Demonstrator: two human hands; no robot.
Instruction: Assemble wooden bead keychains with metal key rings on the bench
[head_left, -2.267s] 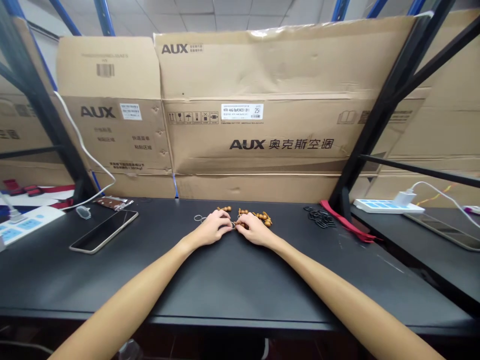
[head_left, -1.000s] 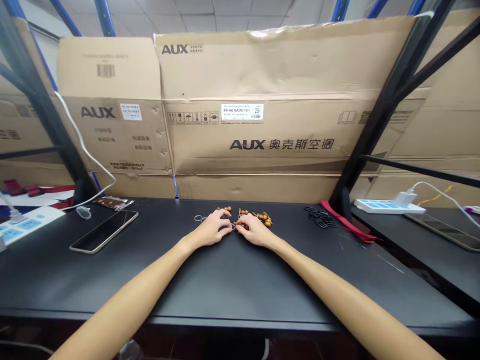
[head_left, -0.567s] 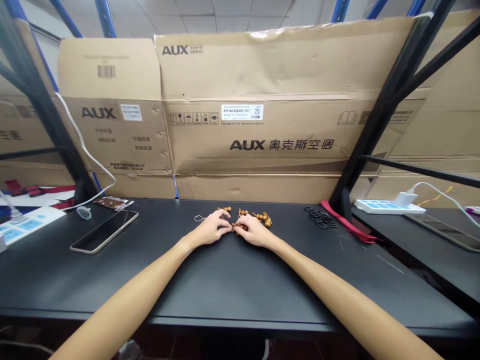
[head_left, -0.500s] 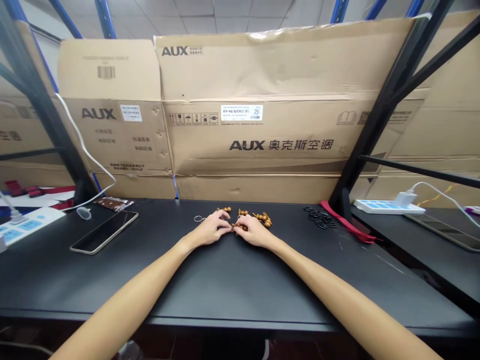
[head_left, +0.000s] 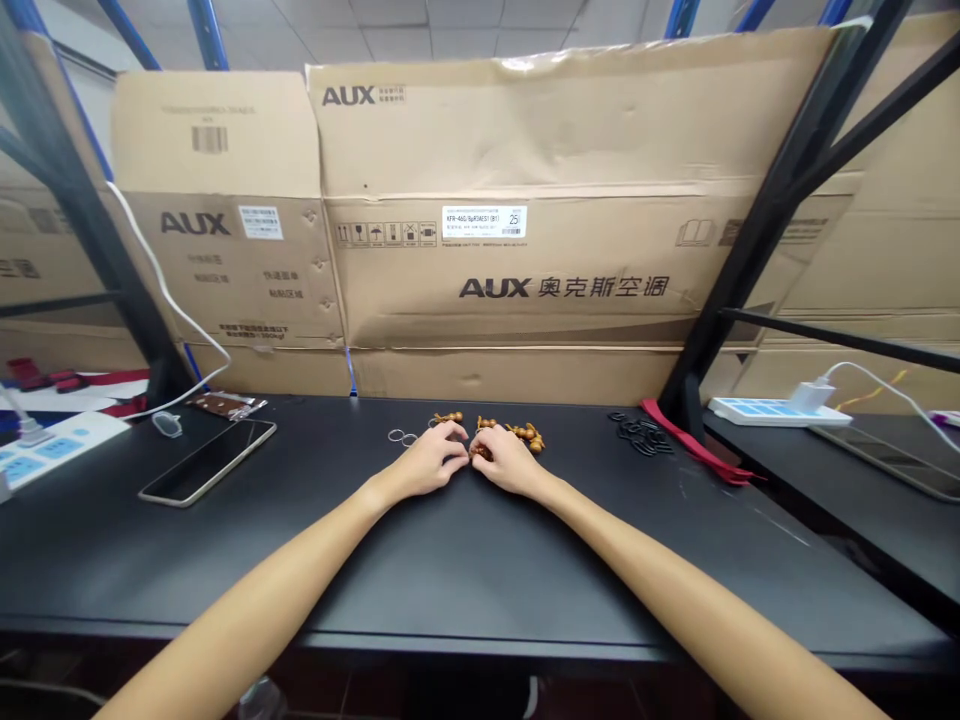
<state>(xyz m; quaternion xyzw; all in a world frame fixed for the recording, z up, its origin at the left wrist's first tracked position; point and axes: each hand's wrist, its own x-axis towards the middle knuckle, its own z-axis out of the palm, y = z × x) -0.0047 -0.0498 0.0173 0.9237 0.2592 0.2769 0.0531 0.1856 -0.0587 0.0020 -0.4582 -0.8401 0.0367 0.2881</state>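
Observation:
Over the middle of the black table, my left hand [head_left: 429, 464] and my right hand [head_left: 511, 462] meet almost fingertip to fingertip. My right thumb and fingers are closed on a small dark brown beaded charm [head_left: 481, 454], mostly hidden by them. The left fingers are curled in a pinch, and whatever lies between them is too small to make out. Just beyond the hands lie shiny brown gourd-like wooden charms, one wooden charm [head_left: 450, 417] behind the left hand and a cluster of charms [head_left: 531, 438] behind the right. Thin metal rings [head_left: 396, 436] rest left of my left hand.
A phone [head_left: 210, 464], a power strip [head_left: 64, 450] and a brown packet [head_left: 225, 404] lie to the left. To the right are a pile of black loops [head_left: 641, 435], a red strap [head_left: 697, 446] and another power strip [head_left: 765, 411]. Cardboard [head_left: 570, 340] stands along the back.
My left hand has shifted slightly right and lower, with its fingertips nearer the right hand. More of the metal rings now shows. The right hand has barely moved.

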